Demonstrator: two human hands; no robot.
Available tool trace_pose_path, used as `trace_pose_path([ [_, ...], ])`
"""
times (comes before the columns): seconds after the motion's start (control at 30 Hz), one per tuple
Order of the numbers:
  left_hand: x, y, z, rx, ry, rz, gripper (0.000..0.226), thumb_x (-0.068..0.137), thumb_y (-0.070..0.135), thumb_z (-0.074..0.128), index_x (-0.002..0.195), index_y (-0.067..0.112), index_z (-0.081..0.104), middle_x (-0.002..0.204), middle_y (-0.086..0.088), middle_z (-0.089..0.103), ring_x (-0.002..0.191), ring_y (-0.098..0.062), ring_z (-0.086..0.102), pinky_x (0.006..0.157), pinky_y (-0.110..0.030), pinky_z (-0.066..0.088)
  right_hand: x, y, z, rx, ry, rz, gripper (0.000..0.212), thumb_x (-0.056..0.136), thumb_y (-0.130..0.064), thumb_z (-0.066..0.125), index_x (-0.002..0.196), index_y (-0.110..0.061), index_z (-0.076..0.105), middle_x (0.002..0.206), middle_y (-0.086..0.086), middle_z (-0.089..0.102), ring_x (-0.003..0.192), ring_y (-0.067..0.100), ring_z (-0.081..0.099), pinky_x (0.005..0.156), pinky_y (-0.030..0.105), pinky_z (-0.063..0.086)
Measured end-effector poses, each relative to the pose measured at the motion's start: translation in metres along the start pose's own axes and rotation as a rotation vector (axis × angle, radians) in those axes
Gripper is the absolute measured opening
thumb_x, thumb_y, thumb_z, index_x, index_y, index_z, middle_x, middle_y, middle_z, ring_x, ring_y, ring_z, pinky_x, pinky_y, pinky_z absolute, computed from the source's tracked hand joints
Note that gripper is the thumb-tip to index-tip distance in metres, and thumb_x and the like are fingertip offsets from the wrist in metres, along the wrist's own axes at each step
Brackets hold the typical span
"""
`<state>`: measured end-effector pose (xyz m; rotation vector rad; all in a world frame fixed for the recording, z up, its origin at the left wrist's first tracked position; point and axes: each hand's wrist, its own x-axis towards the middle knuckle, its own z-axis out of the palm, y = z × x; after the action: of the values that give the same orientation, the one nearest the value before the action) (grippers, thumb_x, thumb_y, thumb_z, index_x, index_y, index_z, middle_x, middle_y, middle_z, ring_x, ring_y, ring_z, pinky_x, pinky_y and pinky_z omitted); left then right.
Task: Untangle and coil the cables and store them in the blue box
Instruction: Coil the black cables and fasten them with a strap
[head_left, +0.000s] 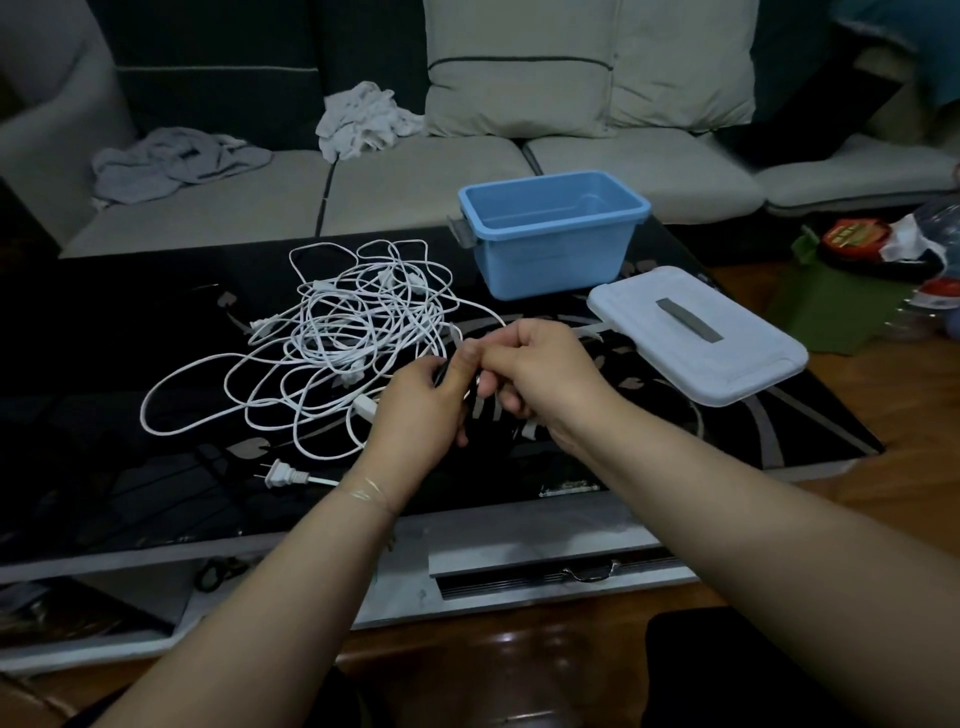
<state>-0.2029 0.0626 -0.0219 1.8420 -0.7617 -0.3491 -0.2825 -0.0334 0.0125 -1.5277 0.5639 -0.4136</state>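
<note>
A cable end (470, 345) is apparently pinched by both left hand (415, 410) and right hand (535, 371), the tangled cables (343, 343) lying left, the blue box (553, 234) far.

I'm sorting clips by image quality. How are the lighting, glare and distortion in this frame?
Head view: dim, bluish indoor light; the glossy black table shows faint reflections but no harsh glare; wide-angle bending curves the table edge and sofa; the white cables and blue box read clearly; both hands are slightly soft, so what they pinch is hard to tell.
</note>
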Motion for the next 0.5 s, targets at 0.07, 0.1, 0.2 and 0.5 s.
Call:
trace_pose_path([
  [0.07, -0.001, 0.001, 0.001, 0.014, 0.003, 0.010, 0.061, 0.082, 0.070, 0.033, 0.068, 0.013, 0.051, 0.045, 0.001, 0.049, 0.040, -0.018, 0.052, 0.050, -0.028, 0.039, -0.003, 0.002, 0.005, 0.036, 0.030, -0.022, 0.011, 0.090, -0.012, 0.061, 0.080, -0.010, 0.057, 0.047, -0.001, 0.057, 0.032, 0.007, 0.037, 0.033, 0.016, 0.025],
  [0.1, -0.002, 0.001, 0.001, 0.018, 0.004, 0.011, 0.060, 0.088, 0.066, 0.032, 0.067, 0.013, 0.052, 0.044, 0.001, 0.049, 0.040, -0.018, 0.053, 0.050, -0.028, 0.040, -0.004, 0.002, 0.006, 0.039, 0.037, -0.033, 0.012, 0.090, -0.012, 0.060, 0.079, -0.011, 0.057, 0.048, -0.001, 0.058, 0.033, 0.008, 0.038, 0.033, 0.017, 0.026],
  [0.2, -0.003, 0.003, 0.002, -0.006, 0.019, -0.004, 0.058, 0.097, 0.056, 0.027, 0.061, 0.017, 0.050, 0.041, 0.002, 0.049, 0.042, -0.018, 0.052, 0.049, -0.025, 0.039, -0.009, 0.003, 0.008, 0.006, 0.034, -0.070, 0.013, 0.092, -0.016, 0.059, 0.080, -0.012, 0.056, 0.053, 0.001, 0.061, 0.035, 0.007, 0.041, 0.034, 0.016, 0.030],
  [0.5, -0.003, 0.009, 0.000, -0.182, 0.083, -0.116, 0.038, 0.101, 0.026, 0.035, 0.069, 0.010, 0.046, 0.051, -0.006, 0.045, 0.042, -0.015, 0.041, 0.039, -0.018, 0.034, -0.012, 0.010, 0.015, -0.020, -0.018, -0.112, 0.011, 0.099, -0.011, 0.045, 0.093, -0.019, 0.043, 0.064, 0.001, 0.063, 0.045, 0.012, 0.055, 0.041, 0.020, 0.041],
])
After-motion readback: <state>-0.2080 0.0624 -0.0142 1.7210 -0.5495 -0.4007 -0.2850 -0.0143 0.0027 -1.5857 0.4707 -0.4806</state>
